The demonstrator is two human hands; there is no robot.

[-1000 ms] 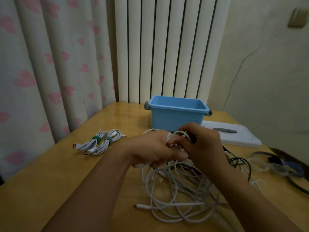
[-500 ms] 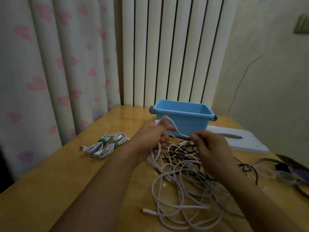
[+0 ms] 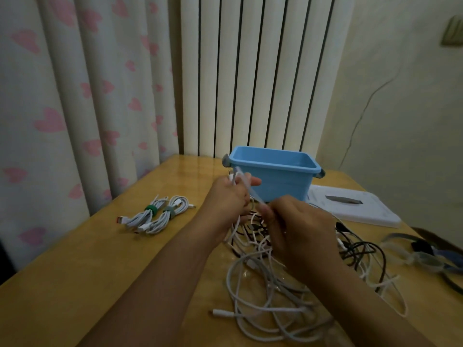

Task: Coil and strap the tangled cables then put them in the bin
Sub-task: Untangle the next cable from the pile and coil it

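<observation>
**Around the worktop: what else you see**

You work at a wooden worktop point(image 3: 75, 284) with a glossy yellow-brown surface. Behind it, on your left, you see a pale curtain point(image 3: 75, 96) printed with pink hearts. In the middle stands a white radiator point(image 3: 250, 83) with tall vertical ribs and dark gaps between them. On your right is a cream wall point(image 3: 400, 108) with a thin dark crack running down it, and high near the edge sits a small wall plate point(image 3: 452, 33), blurred. On the worktop at the far right you find a flat white lid point(image 3: 363, 209) with a grey recess in its top.
</observation>
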